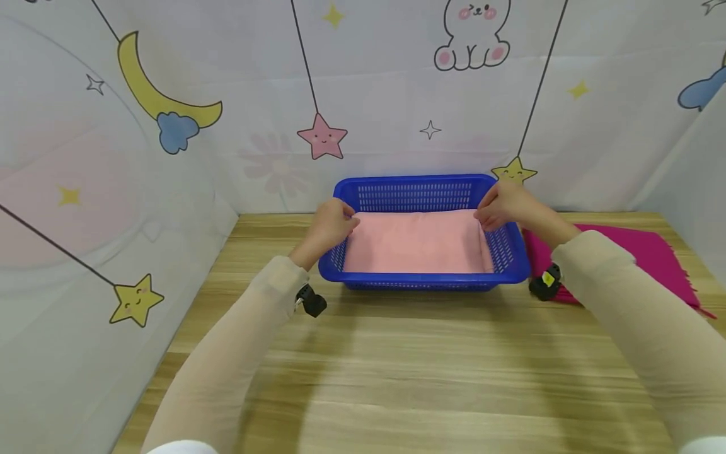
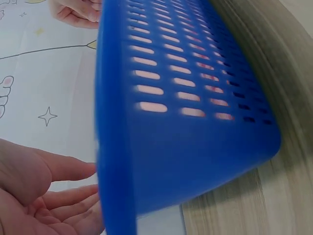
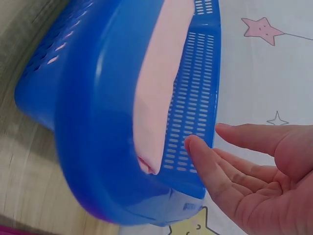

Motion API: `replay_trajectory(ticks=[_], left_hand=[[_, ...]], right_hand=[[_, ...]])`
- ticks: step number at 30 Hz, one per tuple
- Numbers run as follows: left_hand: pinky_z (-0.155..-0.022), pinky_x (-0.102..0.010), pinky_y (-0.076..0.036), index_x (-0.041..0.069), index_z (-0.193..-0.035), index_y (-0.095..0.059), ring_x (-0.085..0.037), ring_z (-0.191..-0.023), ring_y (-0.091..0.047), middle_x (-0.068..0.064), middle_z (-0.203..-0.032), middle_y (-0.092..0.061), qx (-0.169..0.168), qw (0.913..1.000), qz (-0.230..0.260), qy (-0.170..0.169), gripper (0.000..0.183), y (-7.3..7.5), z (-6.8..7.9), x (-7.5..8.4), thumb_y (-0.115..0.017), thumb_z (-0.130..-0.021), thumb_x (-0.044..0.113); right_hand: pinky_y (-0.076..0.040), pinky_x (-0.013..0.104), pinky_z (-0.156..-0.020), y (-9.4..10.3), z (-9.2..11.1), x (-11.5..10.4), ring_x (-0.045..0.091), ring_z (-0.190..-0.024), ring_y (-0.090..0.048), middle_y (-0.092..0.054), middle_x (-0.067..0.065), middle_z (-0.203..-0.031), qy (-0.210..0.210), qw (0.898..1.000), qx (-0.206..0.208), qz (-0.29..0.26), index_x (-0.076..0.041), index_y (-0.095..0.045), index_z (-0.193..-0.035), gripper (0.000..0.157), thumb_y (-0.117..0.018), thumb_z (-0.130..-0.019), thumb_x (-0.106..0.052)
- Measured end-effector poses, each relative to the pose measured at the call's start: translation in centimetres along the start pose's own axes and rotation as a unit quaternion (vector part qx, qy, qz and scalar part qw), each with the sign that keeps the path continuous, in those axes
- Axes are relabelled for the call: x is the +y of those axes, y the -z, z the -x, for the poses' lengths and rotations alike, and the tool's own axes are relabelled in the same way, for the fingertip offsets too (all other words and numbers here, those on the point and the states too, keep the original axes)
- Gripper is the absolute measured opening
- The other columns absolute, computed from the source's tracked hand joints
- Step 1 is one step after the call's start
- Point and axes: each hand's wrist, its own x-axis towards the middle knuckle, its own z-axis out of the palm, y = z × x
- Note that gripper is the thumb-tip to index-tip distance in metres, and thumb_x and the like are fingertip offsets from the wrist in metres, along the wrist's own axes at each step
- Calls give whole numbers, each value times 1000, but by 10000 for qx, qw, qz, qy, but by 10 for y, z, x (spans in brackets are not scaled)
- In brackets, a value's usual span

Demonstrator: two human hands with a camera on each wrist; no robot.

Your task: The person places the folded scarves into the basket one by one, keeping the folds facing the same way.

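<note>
A folded pink cloth lies inside a blue plastic basket with perforated walls. Over the basket's left end, my left hand has its fingertips right by the cloth's back left corner. Its thumb and fingers stand apart in the left wrist view, with their tips partly hidden behind the basket rim. On the opposite side, my right hand hovers at the back right corner of the cloth. In the right wrist view, this hand's thumb and index finger are spread with nothing between them.
To the right of the basket, a magenta cloth with a fringed edge lies on the wooden table, partly under the right forearm. Behind the basket hangs a white printed curtain. Small black cameras are strapped at both wrists.
</note>
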Motion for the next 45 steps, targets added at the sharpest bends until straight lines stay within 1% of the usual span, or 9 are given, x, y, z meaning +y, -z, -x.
replay_trajectory(ticks=[3,9,16,19,24,29,33,37,45], left_hand=[[-79,-38,-58,-10,-116,-66,-29,-87,-72,-23,-106,-71,148,9996,217,-35,26,3,1,-1,-63,-98,9],[-85,-40,-56,-6,-112,-68,-31,-101,-67,-21,-110,-69,568,9980,220,-137,22,6,2,-6,-65,-96,9],[-85,-40,-54,-6,-115,-66,-30,-99,-65,-19,-107,-69,853,9958,299,-175,25,7,4,-15,-64,-97,10],[-88,-41,-53,-7,-117,-65,-31,-100,-64,-20,-109,-67,907,9952,293,-199,26,6,5,-17,-64,-97,10],[-92,-44,-49,-7,-122,-61,-34,-105,-60,-23,-115,-62,934,9947,387,-185,30,6,4,-22,-63,-98,10],[-95,-46,-47,-7,-125,-56,-37,-109,-56,-25,-120,-56,975,9931,649,-80,32,5,2,-28,-61,-99,10],[-96,-46,-45,-8,-125,-56,-38,-110,-54,-26,-120,-56,1059,9922,659,-83,32,5,4,-31,-61,-98,9],[-96,-47,-43,-8,-125,-55,-38,-110,-53,-26,-119,-57,1129,9922,523,-53,33,5,4,-31,-61,-98,9],[-98,-47,-40,-6,-132,-50,-37,-116,-46,-25,-122,-53,1100,9922,483,340,38,3,3,-37,-57,-101,15]], right_hand=[[-60,39,-65,5,2,2,28,-68,-72,-70,28,-84,106,9998,107,-91,24,-59,-113,34,-69,-92,-1],[-60,37,-66,15,11,10,22,-67,-71,-71,23,-85,242,9982,196,-508,24,-58,-113,32,-67,-93,0],[-60,33,-63,26,22,21,22,-67,-71,-71,18,-83,394,9969,263,-623,23,-55,-115,33,-65,-95,-2],[-59,31,-62,30,27,25,22,-69,-70,-71,19,-85,435,9978,284,-416,22,-56,-116,33,-64,-97,-4],[-59,31,-64,36,36,34,22,-72,-71,-71,23,-91,556,9967,516,281,18,-61,-112,31,-63,-98,-10],[-57,28,-62,43,46,44,17,-68,-69,-72,17,-83,728,9922,592,816,16,-65,-107,30,-65,-98,-12],[-53,22,-58,46,52,51,15,-65,-67,-71,14,-79,827,9886,679,1056,16,-66,-103,26,-65,-97,-10],[-52,25,-58,48,58,59,18,-65,-67,-71,11,-76,975,9835,731,1335,15,-67,-101,23,-65,-96,-7],[-51,28,-57,45,70,73,29,-74,-65,-70,15,-82,921,9813,700,1541,16,-66,-103,24,-65,-96,-7]])
